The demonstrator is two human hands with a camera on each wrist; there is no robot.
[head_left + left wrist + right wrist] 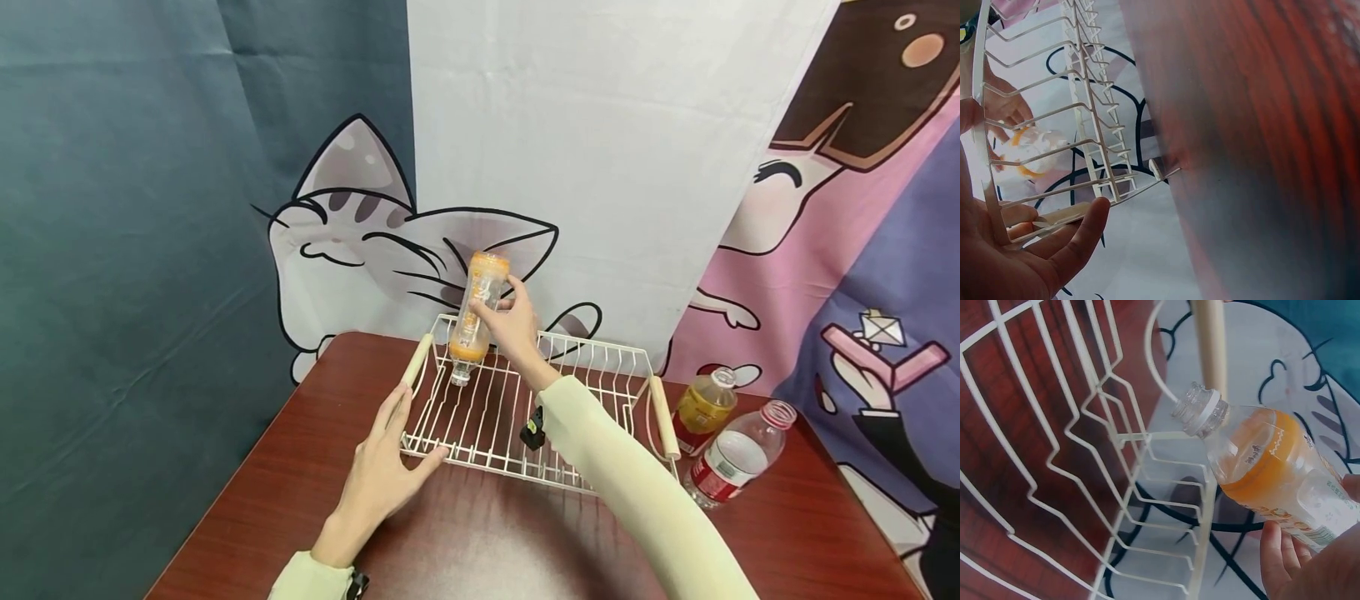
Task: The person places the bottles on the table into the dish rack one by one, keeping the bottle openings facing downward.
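My right hand [516, 323] grips a clear plastic bottle [471, 321] with an orange-and-white label. The bottle is tilted neck down over the left part of a white wire rack [663, 417] with wooden handles. In the right wrist view its neck [1200, 411] is uncapped, close to the rack's wires. My left hand [381, 471] holds the rack's front left corner, thumb at the front rail and fingers around the side by the left handle [417, 360]. From the left wrist, the fingers [1082, 240] curl under the rack's end.
Two more bottles stand right of the rack: one with a yellow-and-red label [703, 408] and a larger clear one with a red-and-white label [738, 458]. The red-brown wooden table [300, 467] meets a cartoon-printed curtain [600, 150] behind.
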